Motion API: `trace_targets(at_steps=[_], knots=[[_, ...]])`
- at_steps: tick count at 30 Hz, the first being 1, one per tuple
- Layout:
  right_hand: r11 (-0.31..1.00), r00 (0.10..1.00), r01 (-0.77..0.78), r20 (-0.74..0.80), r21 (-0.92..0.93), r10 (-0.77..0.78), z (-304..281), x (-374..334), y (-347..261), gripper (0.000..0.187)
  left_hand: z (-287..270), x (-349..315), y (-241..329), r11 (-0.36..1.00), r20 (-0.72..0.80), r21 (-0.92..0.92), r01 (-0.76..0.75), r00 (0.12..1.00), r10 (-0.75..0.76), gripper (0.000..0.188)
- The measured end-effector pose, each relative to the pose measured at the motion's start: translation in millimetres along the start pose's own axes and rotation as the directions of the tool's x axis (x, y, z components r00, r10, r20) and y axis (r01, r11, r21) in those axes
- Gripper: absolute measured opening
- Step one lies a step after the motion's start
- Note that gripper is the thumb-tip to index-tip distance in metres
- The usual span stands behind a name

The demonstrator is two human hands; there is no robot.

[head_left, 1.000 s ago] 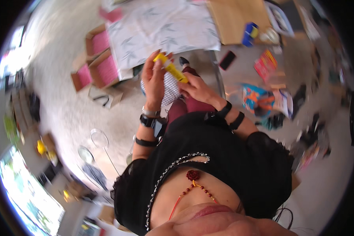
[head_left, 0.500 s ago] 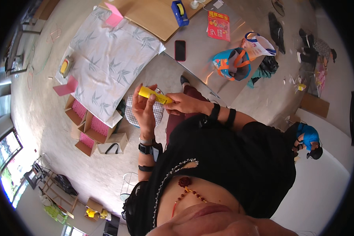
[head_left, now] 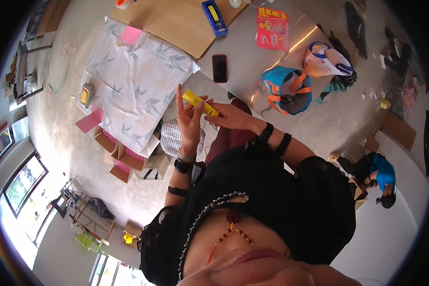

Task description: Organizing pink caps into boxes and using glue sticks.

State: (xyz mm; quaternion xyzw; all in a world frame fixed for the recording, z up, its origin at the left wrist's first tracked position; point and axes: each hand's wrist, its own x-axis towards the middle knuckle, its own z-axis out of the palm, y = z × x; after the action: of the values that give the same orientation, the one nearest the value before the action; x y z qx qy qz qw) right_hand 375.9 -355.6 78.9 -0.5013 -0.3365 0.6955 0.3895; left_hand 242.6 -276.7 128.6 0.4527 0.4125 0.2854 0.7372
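Note:
A yellow tube with dark print [head_left: 199, 102] lies slanted between my two hands, in front of my body. My right hand [head_left: 227, 116] is closed around its lower right end. My left hand [head_left: 190, 125] holds the tube from the other side, the thumb against it and the index finger stretched out past it. The left hand's other fingers are partly hidden behind the tube.
A table with a white leaf-patterned cloth [head_left: 124, 81] stands ahead left, with pink cards [head_left: 90, 120] and a pink-lined cardboard box [head_left: 131, 159] beside it. A phone [head_left: 219, 68], tape dispenser [head_left: 215, 19], red packet [head_left: 272, 28] and blue bag [head_left: 287, 90] lie ahead. A person [head_left: 383, 174] sits at right.
Both hands and the yellow tube have shifted a little to the right, and the tube is tilted more steeply. My left index finger is straighter. The whole view has turned slightly.

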Motion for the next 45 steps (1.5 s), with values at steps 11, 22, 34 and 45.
trace_targets(at_steps=[11, 22, 34, 45], knots=[[0.992, 0.999, 0.017, 0.033, -0.123, -0.013, -34, 19, 15, 0.040, 7, 18, -34, 0.967, -0.022, 0.163, 0.197, 0.980, -0.196, 0.067], [0.980, 0.995, -0.063, 0.063, -0.190, 0.077, -47, 17, 28, 0.040, 5, 25, -50, 0.929, -0.019, 0.238, 0.285, 0.957, -0.289, 0.060], [0.989, 0.980, -0.149, 0.131, 0.006, 0.147, -41, 13, 37, 0.035, -6, 13, -78, 0.941, 0.036, 0.142, 0.308, 0.948, -0.316, 0.060], [0.898, 0.851, 0.030, -0.482, 0.440, 0.208, -221, 108, 165, 0.027, -37, -3, -96, 0.963, -0.243, 0.005, 0.269, 0.935, -0.260, 0.056]])
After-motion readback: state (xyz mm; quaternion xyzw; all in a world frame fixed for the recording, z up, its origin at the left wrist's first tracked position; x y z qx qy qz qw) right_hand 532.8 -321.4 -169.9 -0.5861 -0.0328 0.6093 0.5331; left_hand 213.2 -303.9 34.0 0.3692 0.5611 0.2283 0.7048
